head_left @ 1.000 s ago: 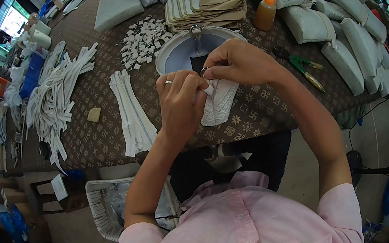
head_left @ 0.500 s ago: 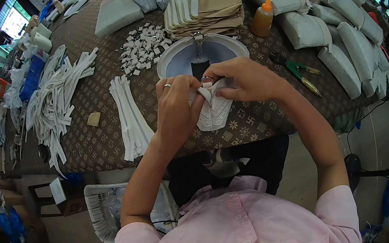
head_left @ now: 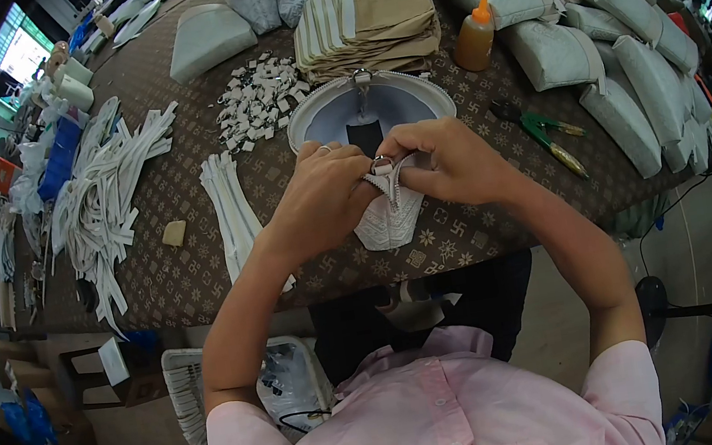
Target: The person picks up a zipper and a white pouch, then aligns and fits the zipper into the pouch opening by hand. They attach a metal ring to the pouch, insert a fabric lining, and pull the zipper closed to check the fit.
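Note:
A white quilted bag [head_left: 390,225] with a grey-blue lining stands on the patterned cloth in front of me, its mouth open. At its near end a small tab with a metal D-ring [head_left: 382,165] sits at the zipper edge. My left hand [head_left: 323,198] pinches this edge from the left, fingers closed, a ring on one finger. From the other side my right hand [head_left: 455,161] is closed on the same rim, thumb and index finger by the D-ring. A second metal ring [head_left: 362,78] is at the bag's far end. My fingers hide part of the edge.
Left lie zipper strips [head_left: 228,206], a pile of white strips [head_left: 102,194] and a sponge-like block [head_left: 175,233]. Ring tabs [head_left: 261,99] and stacked tan panels [head_left: 367,25] are behind. Right are a glue bottle [head_left: 474,40], green-handled pliers [head_left: 551,133] and several finished-looking bags [head_left: 553,54].
My left hand has turned flatter and shifted slightly along the rim. The bag's near end sits slightly lower in view, and both hands still grip it.

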Motion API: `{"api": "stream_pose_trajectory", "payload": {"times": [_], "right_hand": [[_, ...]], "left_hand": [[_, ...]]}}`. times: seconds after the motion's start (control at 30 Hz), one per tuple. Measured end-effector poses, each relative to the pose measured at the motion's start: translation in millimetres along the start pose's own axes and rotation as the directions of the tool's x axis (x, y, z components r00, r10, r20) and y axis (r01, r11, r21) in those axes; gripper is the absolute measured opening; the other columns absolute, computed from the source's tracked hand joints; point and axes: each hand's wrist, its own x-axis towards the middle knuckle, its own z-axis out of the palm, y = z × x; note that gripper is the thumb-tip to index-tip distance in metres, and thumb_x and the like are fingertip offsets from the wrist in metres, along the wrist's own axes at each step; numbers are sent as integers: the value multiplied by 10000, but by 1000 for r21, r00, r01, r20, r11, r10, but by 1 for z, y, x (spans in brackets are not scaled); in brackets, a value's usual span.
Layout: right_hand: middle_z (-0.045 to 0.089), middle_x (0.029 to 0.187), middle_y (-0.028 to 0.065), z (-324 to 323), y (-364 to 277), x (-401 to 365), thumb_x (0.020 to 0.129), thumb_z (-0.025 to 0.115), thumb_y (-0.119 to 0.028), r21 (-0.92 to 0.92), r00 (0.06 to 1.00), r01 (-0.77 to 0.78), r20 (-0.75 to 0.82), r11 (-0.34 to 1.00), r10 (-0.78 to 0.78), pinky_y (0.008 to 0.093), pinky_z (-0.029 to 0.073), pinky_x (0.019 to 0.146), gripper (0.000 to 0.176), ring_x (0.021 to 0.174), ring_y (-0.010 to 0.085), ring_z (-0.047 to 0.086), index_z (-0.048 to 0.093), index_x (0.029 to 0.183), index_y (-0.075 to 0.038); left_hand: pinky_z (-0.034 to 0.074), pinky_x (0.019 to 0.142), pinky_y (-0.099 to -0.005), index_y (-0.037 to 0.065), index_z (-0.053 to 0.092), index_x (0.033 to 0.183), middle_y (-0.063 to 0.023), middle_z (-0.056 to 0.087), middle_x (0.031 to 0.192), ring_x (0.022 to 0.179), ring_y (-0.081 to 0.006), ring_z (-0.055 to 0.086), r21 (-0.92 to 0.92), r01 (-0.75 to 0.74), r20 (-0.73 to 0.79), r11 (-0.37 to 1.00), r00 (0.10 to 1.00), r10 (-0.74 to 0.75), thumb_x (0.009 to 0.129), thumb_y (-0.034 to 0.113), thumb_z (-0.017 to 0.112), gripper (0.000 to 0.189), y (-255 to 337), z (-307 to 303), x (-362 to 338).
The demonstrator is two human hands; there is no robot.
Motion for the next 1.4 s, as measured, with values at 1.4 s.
{"api": "stream_pose_trajectory", "payload": {"times": [1.4], "right_hand": [[623,917,106,-42,-1,-7,775,562,-6,-208,926,301,-167,931,-337,367,451,850,265,888,248,591,620,1032,-36]], "left_hand": [[399,927,-413,43,657,937,-98,643,948,994,-266,584,85,-64,-494,994,864,98,788,129,681,175,-44,-44,-7]]}}
